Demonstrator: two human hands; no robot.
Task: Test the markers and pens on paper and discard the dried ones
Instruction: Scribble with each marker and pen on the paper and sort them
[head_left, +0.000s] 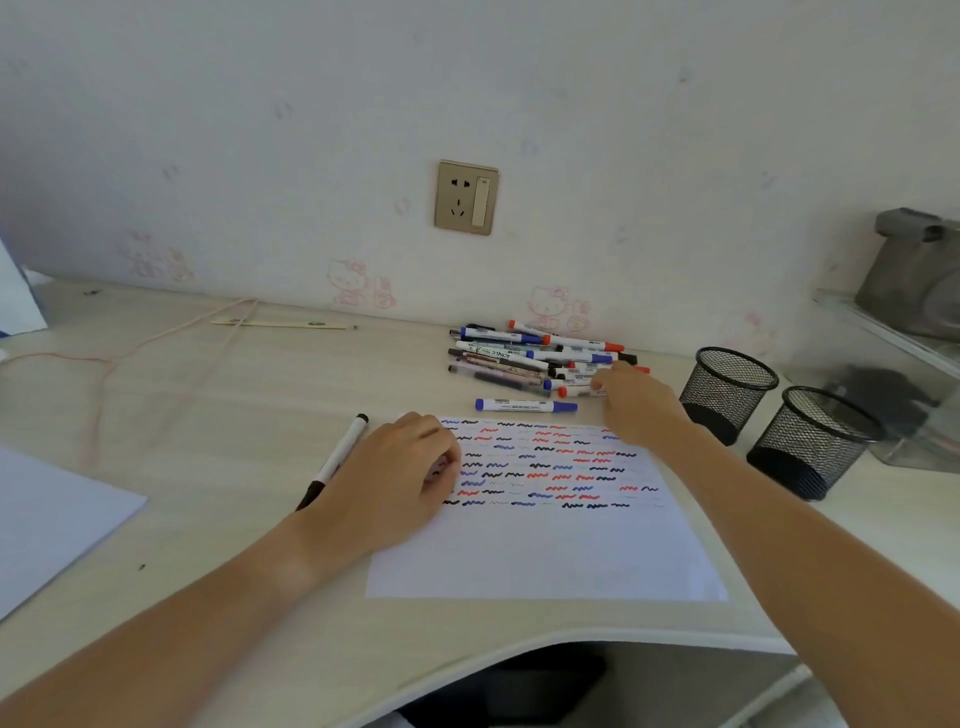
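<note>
Your right hand (631, 400) reaches to the near edge of the pile of markers and pens (540, 358). Its fingers (597, 385) curl over a red-capped marker (574, 392), but you cannot tell whether they have closed on it. Your left hand (402, 473) rests on the left edge of the paper (545, 551), fingers loosely curled, pinning the sheet and holding nothing.

The paper's upper half is filled with rows of black, red and blue squiggles, so many tests look done; its lower half is blank. The pile lies at twelve o'clock from the paper, with one blue marker (525, 405) loose between them. A black marker (337, 460) lies at nine o'clock, beside your left hand. Two mesh cups (727, 389) stand at three o'clock, seemingly empty, so sorting appears largely ahead.
</note>
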